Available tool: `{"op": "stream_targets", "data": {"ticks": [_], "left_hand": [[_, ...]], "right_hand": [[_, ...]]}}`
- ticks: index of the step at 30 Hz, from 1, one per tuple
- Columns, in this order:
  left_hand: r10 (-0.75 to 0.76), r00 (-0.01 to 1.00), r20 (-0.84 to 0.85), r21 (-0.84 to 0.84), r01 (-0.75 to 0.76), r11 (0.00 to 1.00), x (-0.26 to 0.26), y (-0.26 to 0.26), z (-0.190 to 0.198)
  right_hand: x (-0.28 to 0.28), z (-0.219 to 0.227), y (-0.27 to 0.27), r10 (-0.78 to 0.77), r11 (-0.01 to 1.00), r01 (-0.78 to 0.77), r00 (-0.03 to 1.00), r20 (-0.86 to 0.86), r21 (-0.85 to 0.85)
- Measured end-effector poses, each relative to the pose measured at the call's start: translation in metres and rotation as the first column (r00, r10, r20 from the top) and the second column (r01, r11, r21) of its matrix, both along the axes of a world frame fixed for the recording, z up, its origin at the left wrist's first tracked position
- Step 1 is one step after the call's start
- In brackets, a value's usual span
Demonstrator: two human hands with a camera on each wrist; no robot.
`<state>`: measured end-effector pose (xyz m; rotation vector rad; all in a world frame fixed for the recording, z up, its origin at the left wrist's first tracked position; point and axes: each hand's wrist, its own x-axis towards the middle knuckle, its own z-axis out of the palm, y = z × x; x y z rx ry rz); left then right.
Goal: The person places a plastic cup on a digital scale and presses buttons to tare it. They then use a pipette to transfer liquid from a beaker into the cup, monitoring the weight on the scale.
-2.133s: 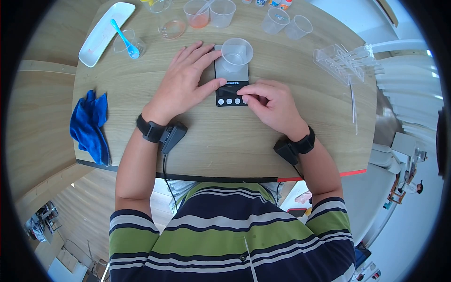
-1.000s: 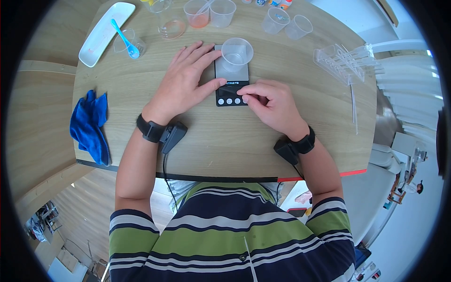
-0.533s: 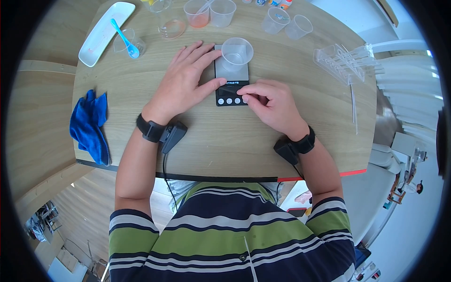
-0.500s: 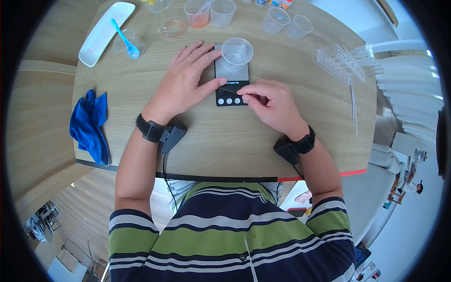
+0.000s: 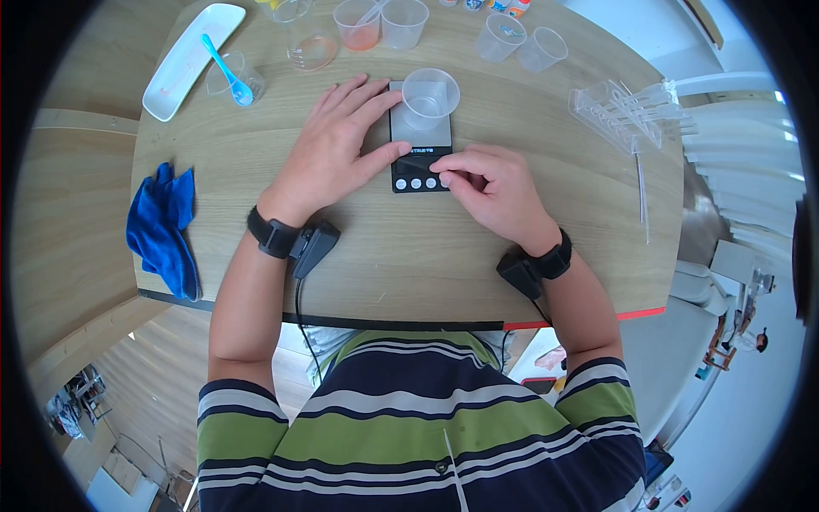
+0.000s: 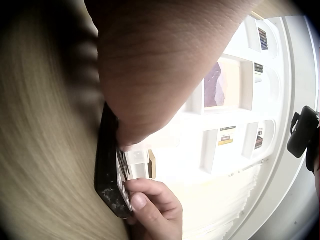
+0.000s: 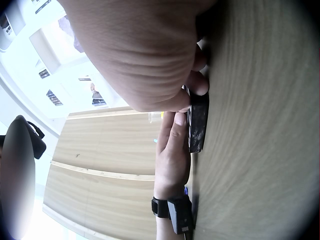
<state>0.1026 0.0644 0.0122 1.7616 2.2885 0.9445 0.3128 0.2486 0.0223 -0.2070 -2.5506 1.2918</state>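
Note:
A small black digital scale (image 5: 418, 166) with a row of round buttons lies flat on the table. On its silver plate stands a clear plastic cup (image 5: 430, 96) with nothing visible inside. My left hand (image 5: 334, 154) rests with spread fingers at the scale's left side, its thumb on the band below the plate and its index fingertip by the cup. My right hand (image 5: 495, 183) pinches the scale's right edge beside the display with curled index finger and thumb. The rightmost button is partly covered. Both wrist views show the scale (image 6: 107, 165) edge-on between the hands.
A white tray (image 5: 183, 72), a beaker with a blue spoon (image 5: 229, 72) and several plastic cups (image 5: 403, 26) stand toward the back. To the left lies a blue cloth (image 5: 162, 230). At the right is a clear rack (image 5: 610, 119) with thin rods.

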Motion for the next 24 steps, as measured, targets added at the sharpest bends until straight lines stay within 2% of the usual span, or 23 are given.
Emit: {"op": "stream_targets", "data": {"ticks": [24], "left_hand": [[0.003,1.000,0.007,-0.002,-0.003,1.000,0.0004,-0.0003,0.0008]], "right_hand": [[-0.0003,0.0001,0.0000,-0.005,1.000,0.005,1.000,0.004,-0.008]]}}
